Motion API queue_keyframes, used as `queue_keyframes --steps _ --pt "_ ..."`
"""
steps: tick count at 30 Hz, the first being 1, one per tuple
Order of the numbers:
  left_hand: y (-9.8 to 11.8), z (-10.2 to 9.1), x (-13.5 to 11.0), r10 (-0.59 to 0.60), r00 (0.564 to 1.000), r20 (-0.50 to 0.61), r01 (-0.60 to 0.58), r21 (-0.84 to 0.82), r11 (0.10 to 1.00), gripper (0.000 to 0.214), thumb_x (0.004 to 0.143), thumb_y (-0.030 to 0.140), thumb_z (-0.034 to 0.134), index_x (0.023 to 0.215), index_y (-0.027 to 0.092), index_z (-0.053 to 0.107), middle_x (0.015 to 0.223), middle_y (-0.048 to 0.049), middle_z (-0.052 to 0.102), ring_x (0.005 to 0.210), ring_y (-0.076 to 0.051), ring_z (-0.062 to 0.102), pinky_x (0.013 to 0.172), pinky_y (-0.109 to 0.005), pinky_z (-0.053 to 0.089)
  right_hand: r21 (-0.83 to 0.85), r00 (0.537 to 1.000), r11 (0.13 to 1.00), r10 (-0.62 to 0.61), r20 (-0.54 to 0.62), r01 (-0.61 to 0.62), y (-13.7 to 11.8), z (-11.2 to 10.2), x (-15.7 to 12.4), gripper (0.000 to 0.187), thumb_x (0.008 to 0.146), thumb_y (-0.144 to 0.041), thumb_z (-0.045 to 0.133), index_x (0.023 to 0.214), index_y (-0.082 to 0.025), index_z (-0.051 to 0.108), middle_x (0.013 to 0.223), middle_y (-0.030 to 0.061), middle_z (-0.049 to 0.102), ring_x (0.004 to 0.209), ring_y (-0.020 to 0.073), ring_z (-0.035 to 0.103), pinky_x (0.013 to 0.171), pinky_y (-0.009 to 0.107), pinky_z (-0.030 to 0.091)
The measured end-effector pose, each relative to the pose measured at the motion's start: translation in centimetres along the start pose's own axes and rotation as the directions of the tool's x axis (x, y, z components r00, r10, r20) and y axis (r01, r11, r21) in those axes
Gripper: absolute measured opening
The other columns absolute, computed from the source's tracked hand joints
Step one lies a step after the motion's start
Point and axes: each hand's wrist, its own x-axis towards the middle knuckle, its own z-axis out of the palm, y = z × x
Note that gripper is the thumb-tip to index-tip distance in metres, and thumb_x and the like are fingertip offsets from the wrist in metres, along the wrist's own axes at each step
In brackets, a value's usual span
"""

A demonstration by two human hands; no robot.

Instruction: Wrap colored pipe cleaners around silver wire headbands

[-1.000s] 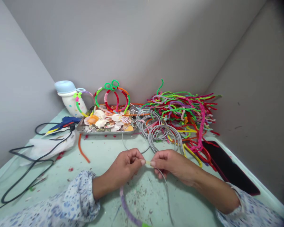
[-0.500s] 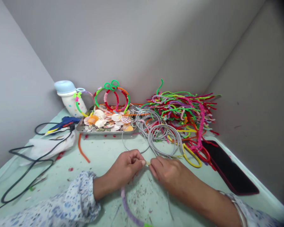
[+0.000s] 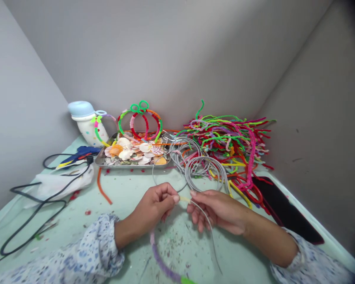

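Observation:
My left hand (image 3: 159, 203) is closed in a pinch on a thin grey wire wrapped in pipe cleaner. A pale yellow pipe cleaner (image 3: 184, 199) wraps the wire just right of my left fingertips. My right hand (image 3: 215, 211) has its thumb and forefinger at the yellow wrap's right end; its other fingers are loosely curled and apart. The bare grey wire (image 3: 214, 240) passes in front of those fingers and curves down. Below my left hand, the wrapped part (image 3: 159, 260) shows pink, purple and green, running off the bottom edge.
Coiled grey wire (image 3: 207, 173) lies beyond my hands, before a heap of pipe cleaners (image 3: 225, 134). A metal tray (image 3: 130, 167) holds shells, with finished-looking hoops (image 3: 140, 112) standing behind. A white bottle (image 3: 90, 128), black cable (image 3: 43, 201) and blue tool (image 3: 83, 154) are left; a phone (image 3: 286, 213) is right.
My right hand has turned, bringing its thumb up and fingers into view. More pale yellow wrap and the bare wire now show. My left hand keeps its pinch, slightly higher.

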Motion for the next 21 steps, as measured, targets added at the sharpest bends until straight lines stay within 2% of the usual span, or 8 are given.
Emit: queue_keyframes --steps 4,9,17,21 --pt "0.0 0.0 -0.2 0.01 1.0 0.015 -0.01 0.019 1.0 0.022 0.083 0.036 0.059 0.077 0.017 0.053 0.047 0.0088 0.043 0.039 -0.005 0.036 0.039 -0.016 0.031 0.121 0.999 0.992 0.017 0.038 -0.022 0.4 0.2 0.1 0.031 0.089 -0.039 0.055 0.078 -0.011 0.065 0.06 0.0018 0.063 0.046 0.0094 0.062 0.04 0.015 0.041" --pt "0.1 0.0 -0.1 0.012 1.0 0.012 -0.013 0.045 0.999 0.022 0.084 0.037 0.059 0.077 0.017 0.053 0.046 0.0089 0.042 0.039 -0.006 0.036 0.039 -0.016 0.03 0.158 1.0 0.987 -0.018 0.021 0.015 0.4 0.4 -0.1 0.025 0.087 -0.036 0.06 0.078 -0.012 0.065 0.06 -0.0003 0.062 0.048 0.0071 0.061 0.043 0.014 0.043" --pt "0.1 -0.1 -0.1 -0.01 1.0 0.012 0.009 0.079 0.997 0.021 0.084 0.036 0.058 0.077 0.016 0.052 0.046 0.0087 0.043 0.038 -0.006 0.036 0.038 -0.016 0.029 0.081 0.991 0.989 -0.116 -0.069 0.121 0.4 0.8 0.0 0.027 0.079 -0.038 0.068 0.076 -0.011 0.064 0.063 0.0008 0.062 0.05 0.0071 0.058 0.044 0.016 0.039" --pt "0.0 -0.1 0.0 -0.016 1.0 0.014 0.015 0.061 0.998 0.021 0.084 0.035 0.058 0.077 0.017 0.052 0.046 0.0087 0.043 0.038 -0.006 0.036 0.038 -0.016 0.029 -0.085 0.967 0.979 -0.195 -0.163 0.183 0.4 1.4 0.1 0.029 0.076 -0.039 0.068 0.069 -0.012 0.061 0.063 0.0022 0.064 0.049 0.0086 0.057 0.047 0.02 0.04"
